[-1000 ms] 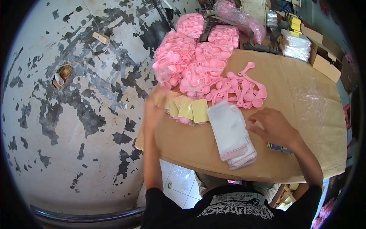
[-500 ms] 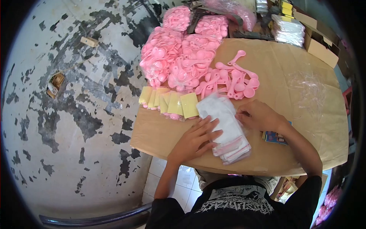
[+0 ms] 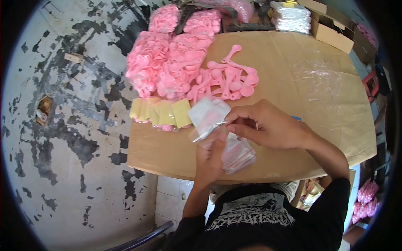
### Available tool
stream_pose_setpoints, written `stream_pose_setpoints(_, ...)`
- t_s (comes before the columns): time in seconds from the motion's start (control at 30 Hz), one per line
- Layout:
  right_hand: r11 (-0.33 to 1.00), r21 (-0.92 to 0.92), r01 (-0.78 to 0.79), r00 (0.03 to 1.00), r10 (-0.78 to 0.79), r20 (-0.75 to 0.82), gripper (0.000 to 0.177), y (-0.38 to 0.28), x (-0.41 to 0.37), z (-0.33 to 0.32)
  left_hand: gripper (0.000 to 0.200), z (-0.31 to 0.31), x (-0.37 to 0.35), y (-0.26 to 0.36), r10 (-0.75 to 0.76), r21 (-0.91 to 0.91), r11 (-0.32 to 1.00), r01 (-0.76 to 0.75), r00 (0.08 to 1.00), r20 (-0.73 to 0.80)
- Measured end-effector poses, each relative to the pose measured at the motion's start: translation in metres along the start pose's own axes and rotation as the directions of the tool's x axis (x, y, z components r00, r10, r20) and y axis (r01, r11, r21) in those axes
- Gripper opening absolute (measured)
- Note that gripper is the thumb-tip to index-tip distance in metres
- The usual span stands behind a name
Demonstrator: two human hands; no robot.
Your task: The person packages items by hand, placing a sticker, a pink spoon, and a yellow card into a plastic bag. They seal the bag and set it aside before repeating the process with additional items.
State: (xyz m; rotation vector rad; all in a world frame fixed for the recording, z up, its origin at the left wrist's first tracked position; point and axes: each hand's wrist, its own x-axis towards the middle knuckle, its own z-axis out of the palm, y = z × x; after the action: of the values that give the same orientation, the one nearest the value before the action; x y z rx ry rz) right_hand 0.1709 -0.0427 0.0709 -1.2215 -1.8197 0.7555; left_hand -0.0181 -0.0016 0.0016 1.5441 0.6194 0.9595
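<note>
A thin clear plastic bag (image 3: 208,133) is held up between my two hands, over a stack of similar clear bags (image 3: 239,155) lying on the table. My left hand (image 3: 212,157), blurred by motion, grips the bag from its lower side, with some fingers behind the film. Thumb and fingers of my right hand (image 3: 270,125) pinch its right edge. Just beyond my hands lies a loose pile of pink plastic measuring spoons (image 3: 234,83). Left of the stack, a row of small packs with yellow cards (image 3: 181,113) shows pink pieces underneath.
Large clear bags full of pink spoons (image 3: 144,62) stand at the table's back left. Brown paper covers the table (image 3: 284,79), with thin clear plastic scraps (image 3: 322,75) at right. An open cardboard box (image 3: 333,35) and stacked packs (image 3: 291,17) stand behind. A peeling wall (image 3: 79,138) borders the left.
My left hand has risen from lying flat on the bag stack and now grips one bag. My right hand has moved left to that bag's edge. The camera view has shifted.
</note>
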Motion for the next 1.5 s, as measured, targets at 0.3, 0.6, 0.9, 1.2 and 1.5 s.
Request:
stream_pose_setpoints(0.3,0.840,-0.518,-0.162,0.978,0.205,0.027,0.023,0.049,-0.079,-0.064,0.041,-0.003,0.001,0.004,-0.064,-0.509,0.861,-0.025,0.985,-0.157)
stream_pose_setpoints(0.6,0.927,-0.260,-0.269,0.949,0.209,-0.236,0.011,0.073,-0.072,-0.055,0.032,0.005,0.013,-0.002,-0.020,-0.439,0.893,-0.098,0.967,-0.255)
stream_pose_setpoints(0.9,0.985,0.029,-0.169,0.974,0.171,-0.148,0.015,0.020,-0.019,-0.003,0.037,0.006,0.021,-0.004,0.000,-0.466,0.875,-0.133,0.962,-0.274)
stream_pose_setpoints(1.2,0.992,0.027,-0.127,0.985,0.129,-0.116,0.022,0.008,0.012,0.020,0.036,-0.001,0.019,-0.006,0.002,-0.484,0.860,-0.161,0.950,-0.311)
stream_pose_setpoints(1.5,0.962,-0.210,-0.172,0.963,0.209,0.170,0.023,-0.003,0.022,0.005,0.036,-0.008,0.021,-0.012,-0.073,-0.409,0.913,0.009,0.987,-0.141)
